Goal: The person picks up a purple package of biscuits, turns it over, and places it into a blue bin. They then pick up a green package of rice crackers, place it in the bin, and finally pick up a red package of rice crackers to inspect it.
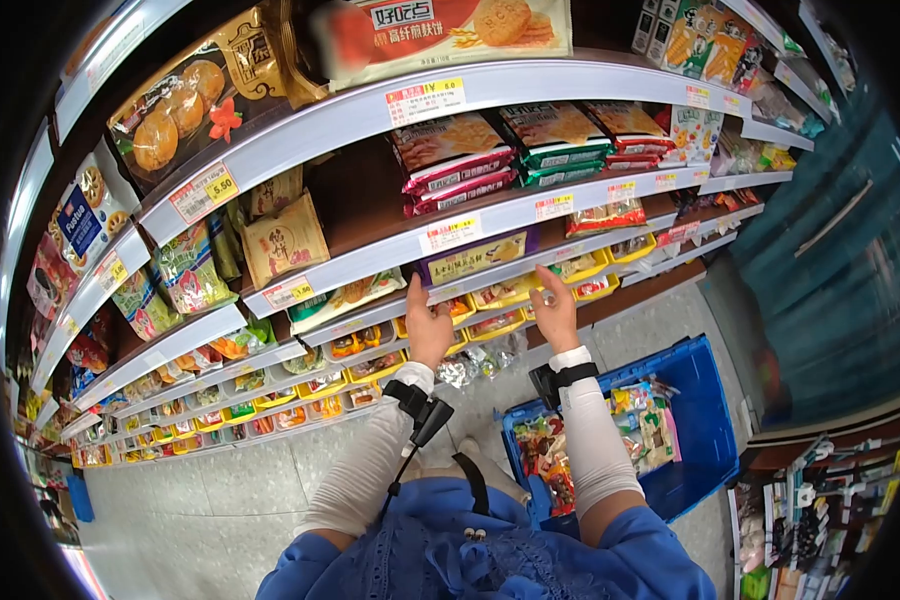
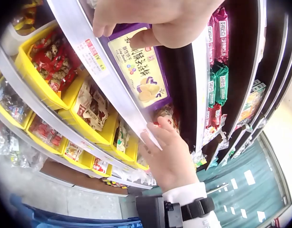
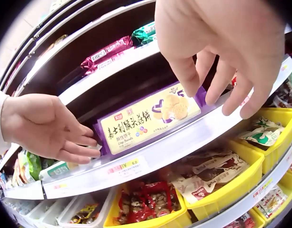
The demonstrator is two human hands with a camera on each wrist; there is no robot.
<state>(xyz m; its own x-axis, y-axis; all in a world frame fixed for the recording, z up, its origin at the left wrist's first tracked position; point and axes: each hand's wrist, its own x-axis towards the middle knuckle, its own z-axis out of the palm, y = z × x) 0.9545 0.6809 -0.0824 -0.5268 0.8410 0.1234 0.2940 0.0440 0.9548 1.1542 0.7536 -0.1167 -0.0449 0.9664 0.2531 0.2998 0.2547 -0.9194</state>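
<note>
A purple and cream biscuit pack (image 1: 478,258) stands on a low shelf behind its white edge, its printed front facing out (image 3: 148,118). The left hand (image 1: 430,331) is at the pack's left end, fingers extended; in the right wrist view the left hand (image 3: 50,127) has its fingertips close by that end. At the other end is the right hand (image 1: 556,314), fingers loosely bent and apart, beside the shelf edge; the right wrist view shows the right hand (image 3: 222,47) in front of the pack's corner. Whether either hand touches the pack, I cannot tell.
Red and green biscuit packs (image 1: 555,150) lie on the shelf above. Yellow bins of wrapped snacks (image 3: 231,185) line the shelf below. A blue basket (image 1: 705,440) with snack packs stands on the floor by the person's right arm.
</note>
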